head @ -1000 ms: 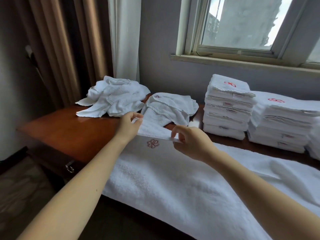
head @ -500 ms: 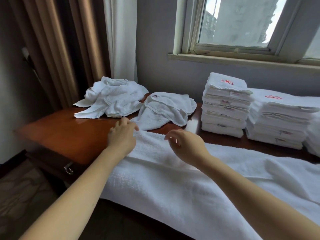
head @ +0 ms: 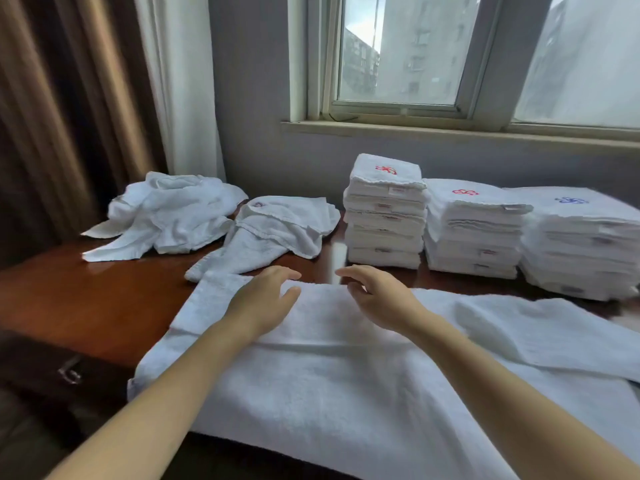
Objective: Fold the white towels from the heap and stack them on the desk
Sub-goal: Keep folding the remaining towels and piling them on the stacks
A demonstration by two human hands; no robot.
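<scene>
the person is partway through folding one large white towel [head: 346,393], which lies spread across the front of the desk [head: 86,299], its near edge hanging over the front rim and its right end running out of view. the far long edge looks turned over toward the person, since a soft crease crosses the cloth just beneath both wrists. the left hand [head: 263,299] rests on that turned strip near its left end, fingers slack and gripping nothing. the right hand [head: 377,296] is just beside it over the same edge, fingers loosely bent and thumb apart, with no cloth pinched between them as far as can be seen; whether its fingertips touch the towel cannot be told. at the back left lies the heap [head: 166,209] of unfolded towels, with a smaller crumpled towel [head: 284,226] just beside it, and three folded stacks [head: 384,216] stand in a row under the window [head: 398,64]. the step in hand seems to be settling the first lengthwise fold. the next move likely calls for both hands to slide apart along the strip to flatten it, then grasp the folded edge and bring it over so the towel narrows evenly.
</scene>
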